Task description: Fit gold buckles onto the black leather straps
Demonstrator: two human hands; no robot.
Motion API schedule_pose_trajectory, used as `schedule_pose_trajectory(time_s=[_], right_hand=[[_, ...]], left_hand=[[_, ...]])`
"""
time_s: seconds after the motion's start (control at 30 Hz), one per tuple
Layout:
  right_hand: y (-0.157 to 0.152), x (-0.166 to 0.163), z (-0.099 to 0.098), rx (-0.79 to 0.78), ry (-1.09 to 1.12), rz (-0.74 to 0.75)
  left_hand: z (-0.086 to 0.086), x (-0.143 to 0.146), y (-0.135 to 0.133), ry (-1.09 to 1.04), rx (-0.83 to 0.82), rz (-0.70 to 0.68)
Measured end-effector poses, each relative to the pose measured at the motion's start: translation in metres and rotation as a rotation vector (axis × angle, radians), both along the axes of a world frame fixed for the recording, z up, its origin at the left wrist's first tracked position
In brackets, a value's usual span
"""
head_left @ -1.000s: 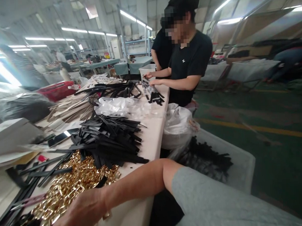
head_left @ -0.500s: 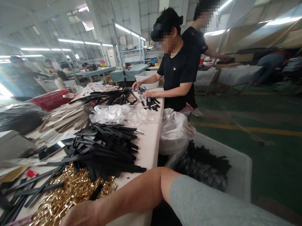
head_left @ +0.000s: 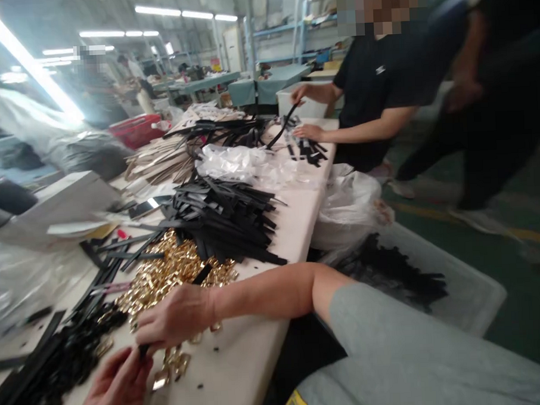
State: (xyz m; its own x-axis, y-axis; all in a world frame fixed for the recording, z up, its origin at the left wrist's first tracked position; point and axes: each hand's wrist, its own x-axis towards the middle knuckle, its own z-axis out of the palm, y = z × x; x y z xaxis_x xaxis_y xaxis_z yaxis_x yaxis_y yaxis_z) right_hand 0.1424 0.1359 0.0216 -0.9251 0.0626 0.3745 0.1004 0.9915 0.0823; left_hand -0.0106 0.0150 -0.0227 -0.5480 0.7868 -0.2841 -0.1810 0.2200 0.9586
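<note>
Right hand (head_left: 176,317) pinches a black strap end (head_left: 143,351). Left hand (head_left: 114,388) steadies it from below, grip unclear. Gold buckles (head_left: 174,269) are heaped just beyond the right hand, within easy reach.

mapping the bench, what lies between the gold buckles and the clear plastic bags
Head view: a heap of black straps lies between gold buckles and clear plastic bags.

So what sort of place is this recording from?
Probably a factory assembly floor: a heap of shiny gold metal buckles and a pile of flat black straps cover the long white work table, and a co-worker in a black T-shirt handles straps further along.
</note>
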Motion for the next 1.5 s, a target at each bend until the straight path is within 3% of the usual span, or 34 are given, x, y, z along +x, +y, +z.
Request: schedule_pose_trajectory(time_s=[0.1, 0.2, 0.37, 0.47, 0.67, 0.83, 0.93, 1.07, 1.23, 1.37, 1.5], right_hand=[[-0.004, -0.002, -0.006, -0.110, 0.020, 0.000], [-0.003, -0.003, -0.008, -0.164, 0.025, 0.018], [0.013, -0.002, -0.008, -0.179, 0.061, 0.004], [0.018, -0.001, -0.006, -0.168, 0.036, -0.016], [0.025, -0.001, -0.010, -0.181, 0.068, -0.062], [0.028, -0.003, -0.016, -0.200, 0.107, -0.069], [0.030, -0.002, -0.016, -0.199, 0.099, -0.104], [0.032, -0.002, -0.015, -0.194, 0.089, -0.115], [0.032, -0.003, -0.013, -0.212, 0.072, -0.126], [0.030, -0.002, -0.010, -0.214, 0.053, -0.134], [0.028, -0.001, -0.007, -0.215, 0.053, -0.129]], left_hand=[[0.011, 0.014, -0.005, -0.165, 0.069, 0.089], [0.019, 0.015, 0.001, -0.153, 0.134, 0.094], [0.027, -0.031, -0.010, 0.061, 0.235, 0.243], [0.032, -0.065, -0.021, 0.195, 0.209, 0.326], [0.033, -0.094, -0.009, 0.634, -0.033, 0.071], [0.033, -0.095, 0.023, 1.211, -0.222, -0.274], [0.035, -0.093, 0.038, 1.443, -0.329, -0.461], [0.037, -0.083, 0.046, 1.685, -0.433, -0.582], [0.039, -0.073, 0.049, 1.871, -0.494, -0.587], [0.042, -0.080, 0.047, 1.752, -0.452, -0.519], [0.048, -0.085, 0.037, 1.598, -0.345, -0.313]])
